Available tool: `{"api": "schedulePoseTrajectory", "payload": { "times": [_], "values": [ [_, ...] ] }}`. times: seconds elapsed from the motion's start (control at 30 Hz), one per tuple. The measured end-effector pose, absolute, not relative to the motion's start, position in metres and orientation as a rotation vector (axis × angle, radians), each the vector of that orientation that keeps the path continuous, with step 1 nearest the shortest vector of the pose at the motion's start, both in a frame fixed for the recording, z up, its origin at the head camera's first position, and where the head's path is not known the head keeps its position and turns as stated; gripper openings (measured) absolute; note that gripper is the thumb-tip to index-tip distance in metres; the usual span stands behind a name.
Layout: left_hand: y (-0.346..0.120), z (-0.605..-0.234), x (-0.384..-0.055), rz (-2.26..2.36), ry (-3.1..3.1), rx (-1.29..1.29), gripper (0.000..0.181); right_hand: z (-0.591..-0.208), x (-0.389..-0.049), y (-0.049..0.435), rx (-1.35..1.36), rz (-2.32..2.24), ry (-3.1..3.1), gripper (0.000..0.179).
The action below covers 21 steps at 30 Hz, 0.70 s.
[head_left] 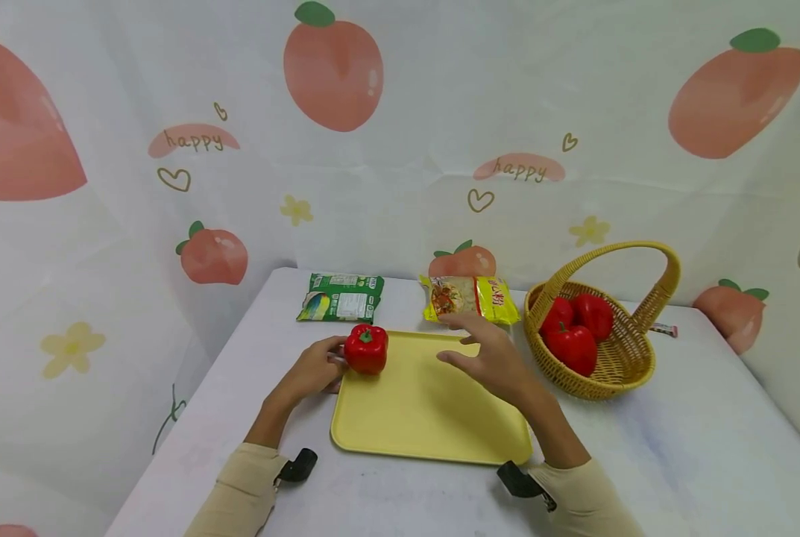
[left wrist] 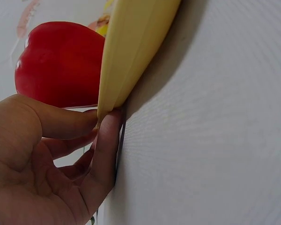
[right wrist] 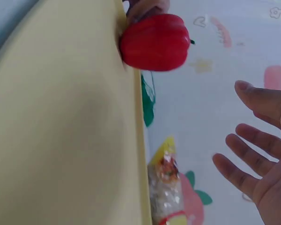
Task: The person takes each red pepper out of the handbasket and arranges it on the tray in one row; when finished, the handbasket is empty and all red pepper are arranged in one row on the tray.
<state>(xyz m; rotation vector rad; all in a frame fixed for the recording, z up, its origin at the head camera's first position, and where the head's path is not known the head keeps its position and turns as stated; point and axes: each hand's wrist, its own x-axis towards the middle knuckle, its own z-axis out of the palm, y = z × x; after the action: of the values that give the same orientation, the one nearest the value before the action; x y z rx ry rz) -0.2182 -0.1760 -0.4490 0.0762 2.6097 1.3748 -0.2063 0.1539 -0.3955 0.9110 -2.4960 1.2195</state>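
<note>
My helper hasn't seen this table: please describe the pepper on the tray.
On the white table lies a yellow tray. At its far left corner, beside the left hand, sits a glossy red pepper with a green stem. Unlike the three peppers in the basket, it stands alone.

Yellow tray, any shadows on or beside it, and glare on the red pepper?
Head view: faint shadow on the yellow tray; left wrist view: tray shadow on the white table, small highlights on the red pepper; right wrist view: soft shadow on the tray.
</note>
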Motion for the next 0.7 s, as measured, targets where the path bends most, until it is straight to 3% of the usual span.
{"api": "schedulePoseTrajectory", "payload": {
  "times": [0.7],
  "values": [
    [-0.177, -0.449, -0.217, 1.395, 2.584, 0.082, 0.061, -0.391, -0.201, 0.250, 0.646, 1.034, -2.384, 0.056]
  ]
}}
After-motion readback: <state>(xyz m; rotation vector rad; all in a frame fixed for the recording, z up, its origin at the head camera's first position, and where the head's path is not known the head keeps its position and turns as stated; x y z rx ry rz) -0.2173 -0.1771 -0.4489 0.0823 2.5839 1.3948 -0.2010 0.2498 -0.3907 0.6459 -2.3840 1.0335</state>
